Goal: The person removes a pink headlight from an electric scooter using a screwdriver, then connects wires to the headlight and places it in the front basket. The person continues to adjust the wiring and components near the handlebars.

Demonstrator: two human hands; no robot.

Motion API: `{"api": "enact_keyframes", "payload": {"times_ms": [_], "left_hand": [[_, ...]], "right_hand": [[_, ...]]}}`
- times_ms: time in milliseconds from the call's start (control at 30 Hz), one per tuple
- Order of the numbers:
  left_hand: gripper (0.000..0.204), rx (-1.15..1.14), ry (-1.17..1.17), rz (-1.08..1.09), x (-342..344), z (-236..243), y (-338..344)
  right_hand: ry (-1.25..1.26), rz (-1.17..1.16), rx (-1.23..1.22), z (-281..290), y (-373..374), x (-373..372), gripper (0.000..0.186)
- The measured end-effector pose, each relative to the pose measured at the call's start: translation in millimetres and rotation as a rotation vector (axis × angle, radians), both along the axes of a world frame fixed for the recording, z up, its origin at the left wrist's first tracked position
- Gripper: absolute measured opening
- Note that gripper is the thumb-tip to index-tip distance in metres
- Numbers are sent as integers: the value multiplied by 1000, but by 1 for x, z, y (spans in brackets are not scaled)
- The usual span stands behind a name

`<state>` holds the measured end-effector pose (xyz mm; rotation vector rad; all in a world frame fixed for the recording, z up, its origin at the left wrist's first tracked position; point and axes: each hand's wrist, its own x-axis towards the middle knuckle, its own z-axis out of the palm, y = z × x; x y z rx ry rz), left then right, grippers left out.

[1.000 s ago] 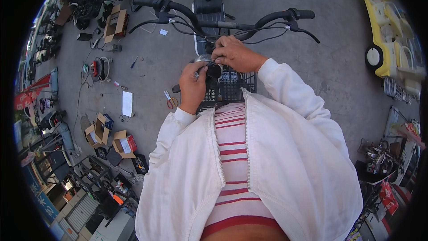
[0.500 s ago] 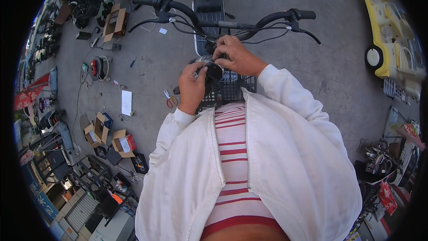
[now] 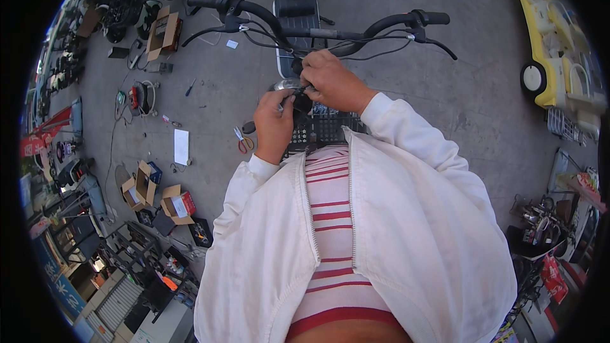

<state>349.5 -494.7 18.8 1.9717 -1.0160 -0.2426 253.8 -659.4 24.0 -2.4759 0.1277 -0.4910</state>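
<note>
A bike's black handlebar (image 3: 330,34) with brake levers and cables stretches across the far side. Below its middle is a rounded, shiny headlight (image 3: 289,84) with a dark underside. My left hand (image 3: 274,124) is at the headlight's near left, thumb and fingers pinched together. My right hand (image 3: 335,81) comes in from the right, its fingertips closed and meeting the left fingertips. A small dark piece, perhaps a wire end, shows between them, too small to name. Under my hands is a black basket (image 3: 327,128), partly hidden by my white jacket.
Red-handled scissors (image 3: 244,141) and a white sheet (image 3: 181,147) lie on the floor to the left, with a screwdriver (image 3: 190,87) farther off. Open cardboard boxes (image 3: 164,33) stand at far left. A yellow toy-like vehicle (image 3: 540,38) stands at far right.
My right hand has shifted slightly left, bringing its fingertips against those of my left hand. The dark round part between them is now more covered. My left hand has barely moved.
</note>
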Motion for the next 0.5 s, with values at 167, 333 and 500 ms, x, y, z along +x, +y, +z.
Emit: {"api": "enact_keyframes", "payload": {"times_ms": [167, 333, 500], "left_hand": [[14, 32, -51, -32, -2, 2, 0], [15, 52, -91, -74, -2, 1, 0], [14, 60, -80, -96, -2, 3, -2]], "right_hand": [[19, 14, -140, 3, 2, 1, 16], [-8, 40, -233, 1, 2, 2, 16], [75, 130, -101, 1, -4, 1, 14]]}}
